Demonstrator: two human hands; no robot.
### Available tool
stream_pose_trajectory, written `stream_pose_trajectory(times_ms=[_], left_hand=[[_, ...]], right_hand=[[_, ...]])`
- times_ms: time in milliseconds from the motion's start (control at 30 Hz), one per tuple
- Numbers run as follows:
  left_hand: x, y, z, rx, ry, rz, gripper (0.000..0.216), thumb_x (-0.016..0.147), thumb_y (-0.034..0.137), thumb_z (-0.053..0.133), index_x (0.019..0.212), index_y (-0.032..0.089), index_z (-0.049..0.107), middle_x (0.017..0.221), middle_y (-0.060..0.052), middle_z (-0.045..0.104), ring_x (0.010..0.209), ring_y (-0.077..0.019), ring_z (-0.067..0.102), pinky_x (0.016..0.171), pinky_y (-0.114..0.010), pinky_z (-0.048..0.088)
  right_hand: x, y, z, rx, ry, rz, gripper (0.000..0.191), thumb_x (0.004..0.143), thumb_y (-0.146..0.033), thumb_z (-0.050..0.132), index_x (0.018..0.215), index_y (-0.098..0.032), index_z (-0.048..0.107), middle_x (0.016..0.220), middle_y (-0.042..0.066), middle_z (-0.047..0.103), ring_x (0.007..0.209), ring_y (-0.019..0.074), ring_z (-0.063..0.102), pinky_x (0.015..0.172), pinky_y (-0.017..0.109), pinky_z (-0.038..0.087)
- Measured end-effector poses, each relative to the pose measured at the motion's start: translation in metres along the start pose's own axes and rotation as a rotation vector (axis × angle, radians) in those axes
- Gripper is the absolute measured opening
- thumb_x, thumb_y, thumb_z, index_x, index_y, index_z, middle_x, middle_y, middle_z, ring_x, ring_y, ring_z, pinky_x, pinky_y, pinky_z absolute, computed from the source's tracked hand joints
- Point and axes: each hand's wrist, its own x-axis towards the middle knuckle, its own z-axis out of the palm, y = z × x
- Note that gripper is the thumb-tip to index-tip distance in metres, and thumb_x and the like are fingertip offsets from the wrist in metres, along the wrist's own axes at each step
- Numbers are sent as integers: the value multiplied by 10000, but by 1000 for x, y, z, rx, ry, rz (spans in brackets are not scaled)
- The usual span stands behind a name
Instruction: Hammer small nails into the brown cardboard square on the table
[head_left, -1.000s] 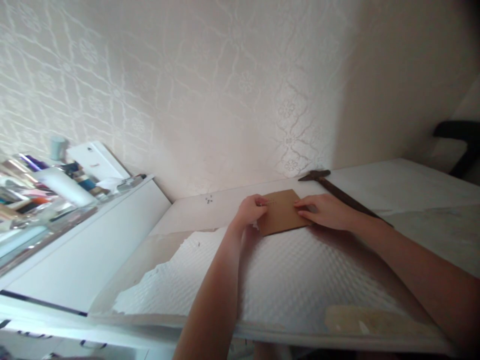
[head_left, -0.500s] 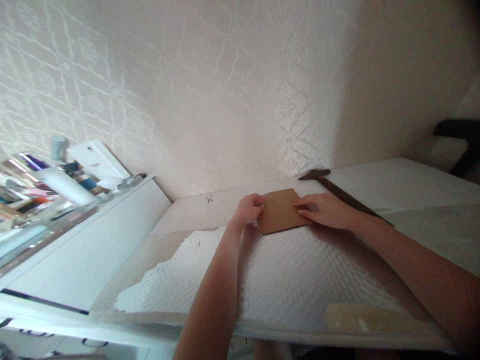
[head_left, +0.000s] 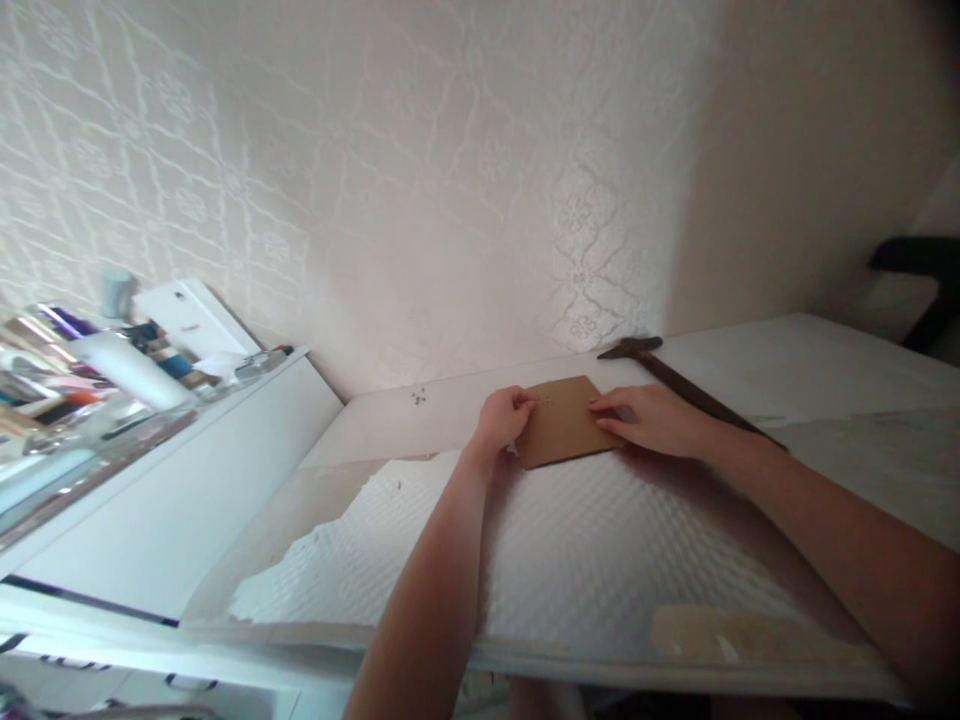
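A brown square piece of cardboard (head_left: 566,432) lies on white textured sheeting (head_left: 592,560) in front of me. Small pale dots run along its upper left part; they are too small to make out. At that upper left corner, my left hand (head_left: 504,418) has thumb and fingers pinched together over the leftmost dots, and what is between the fingertips is hidden. My right hand (head_left: 651,418) grips the cardboard's right edge between thumb and fingers. Just behind the right hand a hammer (head_left: 694,398) rests on the table, its head toward the wall.
Several tiny dark metal pieces (head_left: 418,397) lie near the wall, left of the cardboard. A white cabinet (head_left: 195,470) bounds the left side, with assorted items and a white box (head_left: 193,318) on top. A patterned wall (head_left: 450,200) stands behind the table.
My left hand has shifted slightly right, its fingertips now covering some of the pale dots. The right hand, cardboard and hammer look the same.
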Motion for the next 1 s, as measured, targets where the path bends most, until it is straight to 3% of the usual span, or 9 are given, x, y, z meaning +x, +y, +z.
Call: stream_pose_trajectory(times_ms=[400, 833, 1000], left_hand=[[-2, 6, -7, -64, 164, -122, 181, 819, 222, 559, 904, 171, 711, 892, -76, 721, 839, -176, 644, 772, -263, 466], [-4, 6, -7, -39, 158, -118, 194, 816, 246, 564, 904, 164, 716, 894, -88, 723, 849, -193, 651, 766, -275, 466], [-3, 6, -6, 2, 86, -94, 206, 820, 274, 577, 896, 152, 725, 917, -101, 721, 861, -203, 647, 793, -290, 473]], right_hand=[[0, 1, 1, 13, 6, -12, 314, 837, -334, 497, 1062, -244, 696, 1130, 42, 663, 1038, 253, 606, 952, 401, 454], [0, -2, -1, -12, -1, 11, 331, 841, -337, 492, 1062, -194, 694, 1132, 64, 661, 1034, 257, 605, 954, 396, 449], [0, -1, 0, -4, 0, 0, 326, 841, -338, 497, 1063, -207, 696, 1130, 60, 662, 1041, 260, 602, 954, 403, 449]])
